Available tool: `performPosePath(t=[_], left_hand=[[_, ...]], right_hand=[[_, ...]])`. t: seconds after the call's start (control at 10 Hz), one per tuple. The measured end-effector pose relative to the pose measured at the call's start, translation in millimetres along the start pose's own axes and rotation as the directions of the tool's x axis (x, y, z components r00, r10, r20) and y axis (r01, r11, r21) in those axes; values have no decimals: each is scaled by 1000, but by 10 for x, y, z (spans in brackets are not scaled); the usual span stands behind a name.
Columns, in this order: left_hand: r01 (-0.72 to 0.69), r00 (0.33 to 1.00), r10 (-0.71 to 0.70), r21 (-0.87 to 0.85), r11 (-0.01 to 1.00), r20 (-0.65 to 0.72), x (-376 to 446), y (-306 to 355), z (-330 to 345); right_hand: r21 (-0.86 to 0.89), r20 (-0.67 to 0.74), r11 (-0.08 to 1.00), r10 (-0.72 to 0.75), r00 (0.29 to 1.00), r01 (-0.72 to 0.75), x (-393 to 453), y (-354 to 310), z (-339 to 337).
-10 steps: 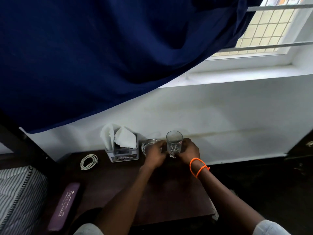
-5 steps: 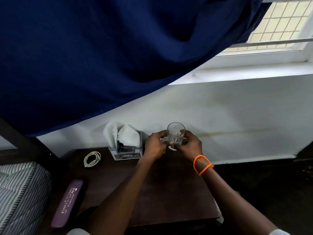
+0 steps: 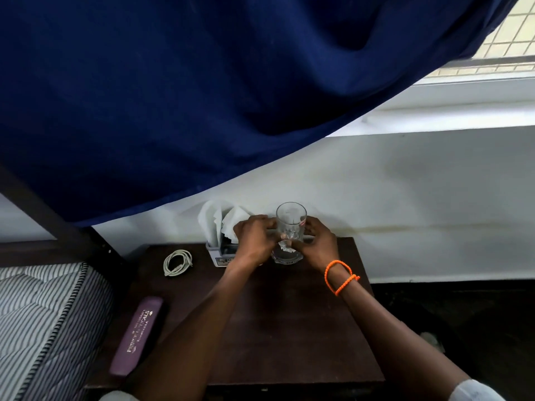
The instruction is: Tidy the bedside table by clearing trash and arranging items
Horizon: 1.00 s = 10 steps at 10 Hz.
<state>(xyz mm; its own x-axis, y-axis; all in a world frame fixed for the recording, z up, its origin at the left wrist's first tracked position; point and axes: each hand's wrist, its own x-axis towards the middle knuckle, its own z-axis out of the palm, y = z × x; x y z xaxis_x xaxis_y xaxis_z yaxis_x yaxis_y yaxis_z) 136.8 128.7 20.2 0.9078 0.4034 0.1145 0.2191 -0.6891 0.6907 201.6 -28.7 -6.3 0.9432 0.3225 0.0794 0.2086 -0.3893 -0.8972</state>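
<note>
By the near left edge of the bedside table [image 3: 278, 337] lies a purple case [image 3: 136, 340]. Further back, a coiled white cable [image 3: 177, 262] rests near the far left corner. At the far edge, the left hand [image 3: 253, 241] and right hand [image 3: 317, 244] curl around a clear glass [image 3: 290, 227] standing upright, a paper scrap [image 3: 285, 246] pinched between them. Just left stands a tissue holder [image 3: 223, 254] against the wall.

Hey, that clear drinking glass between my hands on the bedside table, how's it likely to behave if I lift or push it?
The glass looks rigid and breakable, being clear with a thick base. It is tall and narrow, so a push near the rim could tip it. Smooth walls may be slippery; both the left hand and right hand flank it, which should steady it.
</note>
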Motion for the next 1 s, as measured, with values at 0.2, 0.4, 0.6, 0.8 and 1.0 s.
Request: performPosePath(t=[0.2, 0.4, 0.6, 0.8, 1.0], left_hand=[[-9, 1000, 5, 157, 988, 23, -56, -14, 45], [18, 998, -31, 215, 977, 54, -72, 41, 41], [24, 999, -31, 243, 970, 24, -131, 22, 15], [12, 997, 4, 205, 979, -82, -261, 69, -4], [-60, 958, 77, 70, 996, -277, -460, 248, -118]], right_hand=[[-47, 38, 998, 50, 998, -48, -7, 99, 81], [-56, 25, 998, 30, 999, -29, -33, 127, 91], [-59, 34, 998, 37, 999, -35, -70, 93, 139], [-24, -12, 999, 32, 999, -32, -160, -3, 153], [-119, -89, 992, -52, 995, 41, -337, -205, 54]])
